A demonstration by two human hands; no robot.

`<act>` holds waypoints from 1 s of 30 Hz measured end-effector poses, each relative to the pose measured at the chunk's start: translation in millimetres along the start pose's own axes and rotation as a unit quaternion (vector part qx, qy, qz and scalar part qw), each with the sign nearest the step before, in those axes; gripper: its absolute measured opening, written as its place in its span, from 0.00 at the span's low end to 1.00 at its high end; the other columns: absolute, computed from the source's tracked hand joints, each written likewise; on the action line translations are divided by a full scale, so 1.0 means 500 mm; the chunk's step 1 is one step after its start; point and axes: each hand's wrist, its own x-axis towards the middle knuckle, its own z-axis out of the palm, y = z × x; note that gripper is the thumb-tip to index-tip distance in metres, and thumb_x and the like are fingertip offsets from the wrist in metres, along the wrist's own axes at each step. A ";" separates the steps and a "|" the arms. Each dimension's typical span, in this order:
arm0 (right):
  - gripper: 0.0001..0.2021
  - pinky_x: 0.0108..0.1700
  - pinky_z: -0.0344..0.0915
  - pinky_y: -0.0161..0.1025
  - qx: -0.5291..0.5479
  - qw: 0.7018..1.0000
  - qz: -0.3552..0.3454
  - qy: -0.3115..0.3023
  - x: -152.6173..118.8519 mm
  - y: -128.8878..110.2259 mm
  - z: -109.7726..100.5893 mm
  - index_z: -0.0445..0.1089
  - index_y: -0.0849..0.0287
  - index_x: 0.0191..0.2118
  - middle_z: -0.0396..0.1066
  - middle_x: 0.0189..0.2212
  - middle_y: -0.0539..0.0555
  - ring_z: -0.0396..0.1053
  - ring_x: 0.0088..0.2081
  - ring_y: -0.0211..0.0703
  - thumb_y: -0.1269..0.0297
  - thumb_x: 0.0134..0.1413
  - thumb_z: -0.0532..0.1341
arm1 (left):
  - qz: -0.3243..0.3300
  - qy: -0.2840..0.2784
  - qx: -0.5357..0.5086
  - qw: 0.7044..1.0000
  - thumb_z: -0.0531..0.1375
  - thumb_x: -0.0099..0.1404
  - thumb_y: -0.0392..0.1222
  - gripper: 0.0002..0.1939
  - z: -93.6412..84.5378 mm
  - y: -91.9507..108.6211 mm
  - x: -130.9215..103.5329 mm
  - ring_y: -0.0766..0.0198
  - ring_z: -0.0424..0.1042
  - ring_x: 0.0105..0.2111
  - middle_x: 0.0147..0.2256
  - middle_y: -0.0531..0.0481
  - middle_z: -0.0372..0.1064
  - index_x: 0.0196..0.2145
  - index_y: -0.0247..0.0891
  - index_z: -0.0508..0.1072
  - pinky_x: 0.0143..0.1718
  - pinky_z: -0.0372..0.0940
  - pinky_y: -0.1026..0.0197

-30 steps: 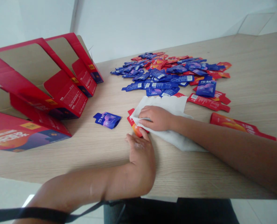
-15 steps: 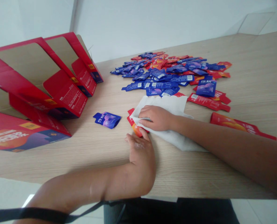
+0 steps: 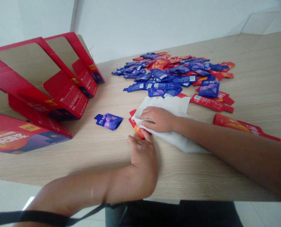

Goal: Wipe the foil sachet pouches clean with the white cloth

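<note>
Head view: the right hand point(image 3: 159, 119) presses a white cloth point(image 3: 176, 126) flat over a red foil sachet point(image 3: 137, 127), fingers curled on it; the left hand point(image 3: 144, 157), open and flat on the wooden worktop point(image 3: 95, 151), touches the sachet's near end, its long axis running away from this nearer hand.

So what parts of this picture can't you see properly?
- Red sachet, head view: mostly covered by the white cloth and right hand.
- Left hand: its fingertips meet the sachet's edge, but whether they press it is unclear.
- Print on the blue sachet and the sachet pile: too small to read.
- Red cartons: cut off by the left edge.
</note>
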 end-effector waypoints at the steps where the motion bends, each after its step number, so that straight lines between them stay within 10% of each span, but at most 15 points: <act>1: 0.14 0.43 0.59 0.42 0.000 1.000 0.000 0.000 0.000 0.000 0.000 0.74 0.64 0.35 0.73 0.33 0.58 0.65 0.37 0.45 0.64 0.62 0.53 | 0.001 -0.002 -0.001 1.000 0.46 0.64 0.23 0.25 0.000 0.000 0.000 0.51 0.77 0.43 0.39 0.26 0.77 0.58 0.17 0.64 0.55 0.64 0.44; 30: 0.14 0.43 0.59 0.42 0.001 1.000 0.001 -0.002 -0.001 0.001 0.000 0.74 0.64 0.36 0.73 0.34 0.58 0.65 0.38 0.46 0.64 0.61 0.53 | -0.002 0.000 -0.016 1.000 0.47 0.64 0.24 0.25 0.004 0.000 0.000 0.50 0.77 0.43 0.38 0.25 0.76 0.58 0.16 0.64 0.55 0.63 0.43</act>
